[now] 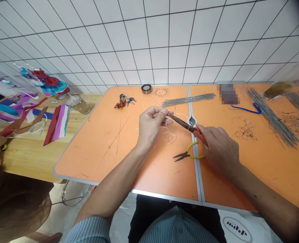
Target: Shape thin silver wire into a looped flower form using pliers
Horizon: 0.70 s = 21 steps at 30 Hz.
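The left hand (153, 126) pinches partly curled wire (175, 135) at the tip of red-handled pliers (183, 123) gripped by the right hand (221, 148); beyond the pliers, straight wires (188, 99) lie unbent.

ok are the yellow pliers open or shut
Open: the yellow pliers lie with handles spread and jaws apart.

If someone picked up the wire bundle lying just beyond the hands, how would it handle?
The wire bundle would probably be springy rather than floppy, since its strands lie nearly straight. Strands might slip apart, as no tie is plainly visible. Each strand likely bends easily, looking so thin.
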Available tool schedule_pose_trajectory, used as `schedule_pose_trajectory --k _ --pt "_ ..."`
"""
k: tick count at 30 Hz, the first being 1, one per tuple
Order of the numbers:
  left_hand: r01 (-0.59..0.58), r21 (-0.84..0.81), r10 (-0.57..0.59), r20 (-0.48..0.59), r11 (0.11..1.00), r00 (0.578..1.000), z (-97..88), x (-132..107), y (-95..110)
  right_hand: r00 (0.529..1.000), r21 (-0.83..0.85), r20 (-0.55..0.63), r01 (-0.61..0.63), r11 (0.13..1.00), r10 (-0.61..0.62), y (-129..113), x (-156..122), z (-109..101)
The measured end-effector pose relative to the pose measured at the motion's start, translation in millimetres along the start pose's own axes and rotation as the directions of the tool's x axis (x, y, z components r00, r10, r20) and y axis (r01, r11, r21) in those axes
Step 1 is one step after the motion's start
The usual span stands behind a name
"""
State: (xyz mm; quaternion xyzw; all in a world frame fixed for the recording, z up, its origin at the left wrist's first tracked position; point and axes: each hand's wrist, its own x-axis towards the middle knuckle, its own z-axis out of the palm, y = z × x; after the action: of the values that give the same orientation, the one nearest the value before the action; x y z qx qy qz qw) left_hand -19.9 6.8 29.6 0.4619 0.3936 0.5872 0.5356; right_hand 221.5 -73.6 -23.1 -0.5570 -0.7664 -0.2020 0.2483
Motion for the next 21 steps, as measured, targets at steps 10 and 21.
schedule_pose_trajectory --k 10,21 --pt "0.013 0.023 -0.013 -0.005 1.0 1.0 0.3 -0.6 -1.0 0.996 0.04 0.081 -0.051 0.998 0.048 -0.6 -1.7 -1.1" --pt "0.016 0.019 -0.016 -0.009 1.0 1.0 0.8 -1.8 -1.1 0.997 0.011 0.061 -0.041 0.999 0.04 -2.2 -1.2 0.5"
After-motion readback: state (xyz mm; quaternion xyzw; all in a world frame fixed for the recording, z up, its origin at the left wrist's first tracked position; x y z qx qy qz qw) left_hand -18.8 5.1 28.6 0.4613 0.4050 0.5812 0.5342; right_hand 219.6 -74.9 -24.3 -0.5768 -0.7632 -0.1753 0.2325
